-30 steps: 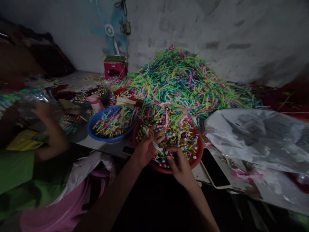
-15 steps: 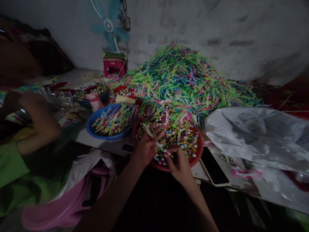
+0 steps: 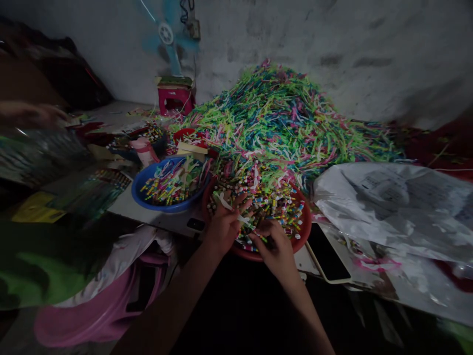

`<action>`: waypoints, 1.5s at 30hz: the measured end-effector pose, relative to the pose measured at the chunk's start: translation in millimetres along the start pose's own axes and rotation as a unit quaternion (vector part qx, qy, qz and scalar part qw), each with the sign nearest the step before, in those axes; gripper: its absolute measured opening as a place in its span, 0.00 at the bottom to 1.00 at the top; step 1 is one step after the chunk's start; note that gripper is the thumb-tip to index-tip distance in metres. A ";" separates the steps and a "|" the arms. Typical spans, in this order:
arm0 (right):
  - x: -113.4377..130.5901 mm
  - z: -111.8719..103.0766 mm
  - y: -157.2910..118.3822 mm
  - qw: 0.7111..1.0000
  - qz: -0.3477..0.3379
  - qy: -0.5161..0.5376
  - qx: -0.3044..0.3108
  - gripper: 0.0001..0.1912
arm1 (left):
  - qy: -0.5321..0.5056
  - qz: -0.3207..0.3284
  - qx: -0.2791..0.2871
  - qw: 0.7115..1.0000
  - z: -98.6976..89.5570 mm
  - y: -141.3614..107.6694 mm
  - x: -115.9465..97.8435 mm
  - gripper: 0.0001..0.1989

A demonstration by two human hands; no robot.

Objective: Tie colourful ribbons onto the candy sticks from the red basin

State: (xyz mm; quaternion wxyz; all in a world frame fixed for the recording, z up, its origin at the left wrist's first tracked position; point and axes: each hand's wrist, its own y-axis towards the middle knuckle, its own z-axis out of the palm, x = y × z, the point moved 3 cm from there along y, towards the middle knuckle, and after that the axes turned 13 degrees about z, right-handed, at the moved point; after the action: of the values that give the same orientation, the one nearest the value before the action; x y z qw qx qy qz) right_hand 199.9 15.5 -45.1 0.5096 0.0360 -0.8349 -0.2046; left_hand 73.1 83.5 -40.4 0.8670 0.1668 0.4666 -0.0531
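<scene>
Over the front of a red basin (image 3: 306, 228) full of small bead-like, striped pieces with ribbon ends, my two hands work close together. A pale whitish-green ribbon (image 3: 224, 201) runs across the fingers of my left hand (image 3: 224, 228), which is closed on it between thumb and fingers. My right hand (image 3: 275, 244), just to the right, pinches a small striped piece at the ribbon's lower end. Its fingertips partly hide that piece. Many similar multicoloured pieces (image 3: 273, 202) lie loose in the basin behind my hands.
A blue basin (image 3: 135, 195) of ribboned pieces stands left, a phone (image 3: 328, 254) and white plastic bag (image 3: 391, 207) right. Behind rises a big ribbon heap (image 3: 273, 113). A fan (image 3: 166, 34) stands near a pink stool (image 3: 175, 101). A co-worker's hand (image 3: 33, 114) is far left.
My hands stay almost in place, with the ribbon shifted slightly. The co-worker's arm at the left has moved up and back, exposing bundled pieces and something yellow beneath.
</scene>
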 end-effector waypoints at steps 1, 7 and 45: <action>-2.0 -0.4 1.0 0.999 0.028 0.021 0.004 0.06 | -0.011 0.003 -0.002 1.000 1.1 -0.8 -1.7 0.25; -6.6 0.3 5.1 0.978 0.154 0.082 0.116 0.09 | -0.029 0.045 0.013 0.998 9.8 -5.4 -8.2 0.31; 11.2 8.7 1.9 0.965 0.001 -0.124 0.229 0.06 | 0.680 0.093 0.242 0.686 -15.7 151.3 -10.5 0.16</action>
State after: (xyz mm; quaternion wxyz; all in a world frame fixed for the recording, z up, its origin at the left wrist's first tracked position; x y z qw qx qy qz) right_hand 187.3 16.8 -38.4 0.3804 0.1249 -0.9163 -0.0102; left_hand 92.3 230.1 -3.4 0.2426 0.4036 0.8810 0.0450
